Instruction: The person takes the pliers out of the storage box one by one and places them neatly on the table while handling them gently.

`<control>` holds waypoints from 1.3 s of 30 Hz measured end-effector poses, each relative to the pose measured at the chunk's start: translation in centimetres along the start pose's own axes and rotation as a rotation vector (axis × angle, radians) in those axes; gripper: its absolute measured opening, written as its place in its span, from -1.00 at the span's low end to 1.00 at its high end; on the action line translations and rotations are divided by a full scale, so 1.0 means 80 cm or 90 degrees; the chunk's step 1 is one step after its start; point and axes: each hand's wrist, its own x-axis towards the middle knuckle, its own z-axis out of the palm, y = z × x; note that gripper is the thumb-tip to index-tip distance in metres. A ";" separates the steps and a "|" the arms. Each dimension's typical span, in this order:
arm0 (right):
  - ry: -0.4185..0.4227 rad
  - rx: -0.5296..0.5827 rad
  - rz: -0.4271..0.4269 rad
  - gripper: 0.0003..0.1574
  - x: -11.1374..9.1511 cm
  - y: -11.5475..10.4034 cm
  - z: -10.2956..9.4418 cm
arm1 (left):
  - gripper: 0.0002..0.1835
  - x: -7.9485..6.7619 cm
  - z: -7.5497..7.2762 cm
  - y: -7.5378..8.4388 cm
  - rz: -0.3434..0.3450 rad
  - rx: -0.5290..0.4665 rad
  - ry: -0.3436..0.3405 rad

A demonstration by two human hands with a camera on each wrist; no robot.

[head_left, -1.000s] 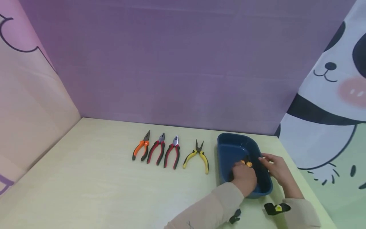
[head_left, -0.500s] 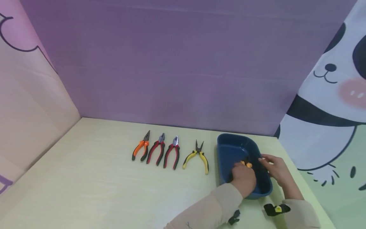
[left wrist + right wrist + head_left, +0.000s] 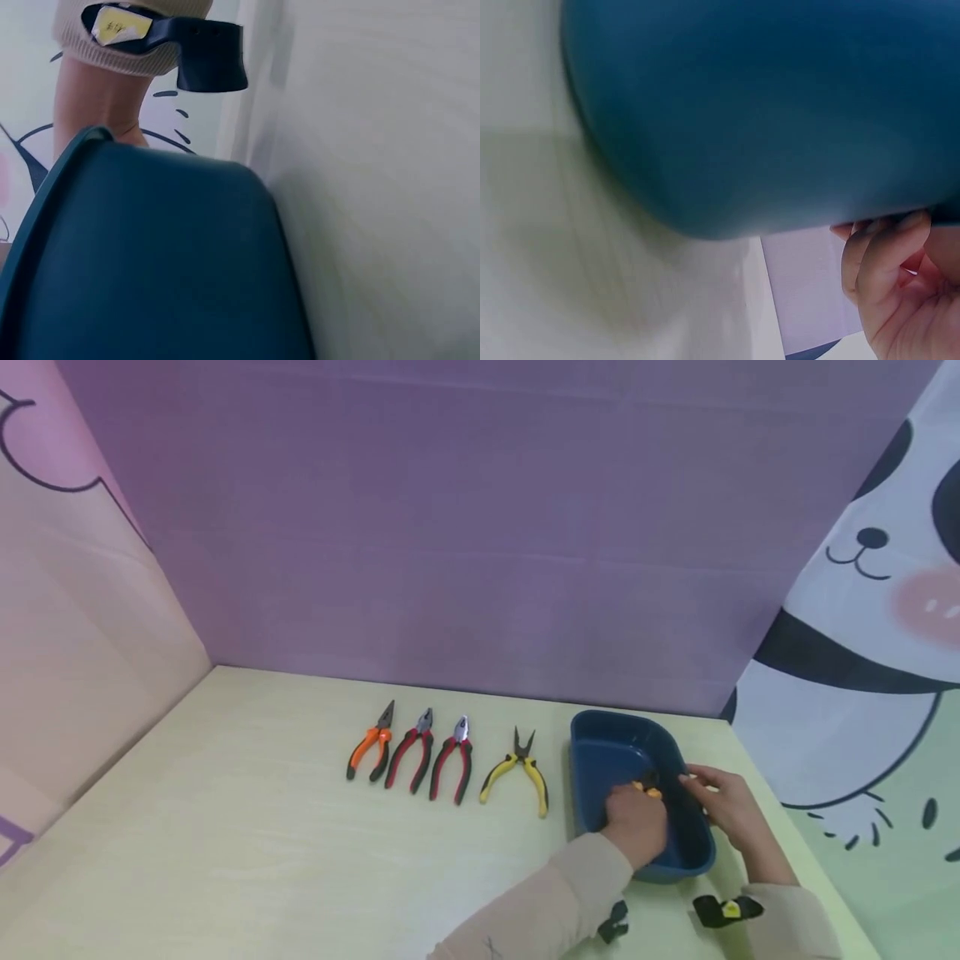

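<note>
In the head view my left hand (image 3: 636, 825) reaches down into a blue plastic bin (image 3: 606, 760). Its fingers curl at a pair of pliers (image 3: 648, 788) with orange on the handles; the hand covers much of them. The bin's right rim is gripped by my right hand (image 3: 731, 806), thumb over the edge and fingers on the outer side. The right wrist view shows those fingers (image 3: 881, 259) against the bin wall (image 3: 765, 120). Only the bin's outside (image 3: 157, 255) and the right forearm (image 3: 101, 97) appear in the left wrist view; the left hand is hidden there.
Left of the bin lie yellow-handled pliers (image 3: 517, 770), two red-and-black pliers (image 3: 453, 760) (image 3: 412, 752) and orange-handled pliers (image 3: 371, 743), in a row on the pale table (image 3: 262, 827). A purple panel (image 3: 450, 527) rises behind, and a panda-printed panel (image 3: 862, 643) borders the right.
My left hand has shifted slightly left inside the bin. The right hand keeps its grip on the rim, and the row of pliers stays put.
</note>
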 end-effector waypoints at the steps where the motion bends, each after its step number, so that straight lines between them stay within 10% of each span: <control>1: 0.001 0.005 0.000 -0.37 0.000 0.000 0.000 | -0.75 0.001 0.000 -0.002 0.008 -0.001 0.004; 17: -0.020 -0.005 0.025 -0.36 -0.001 -0.001 -0.001 | -0.56 0.011 0.001 -0.041 0.076 -0.164 0.021; 39: -0.010 -0.006 0.019 -0.35 0.002 -0.003 -0.003 | -0.48 -0.002 -0.012 -0.054 0.091 -0.173 0.103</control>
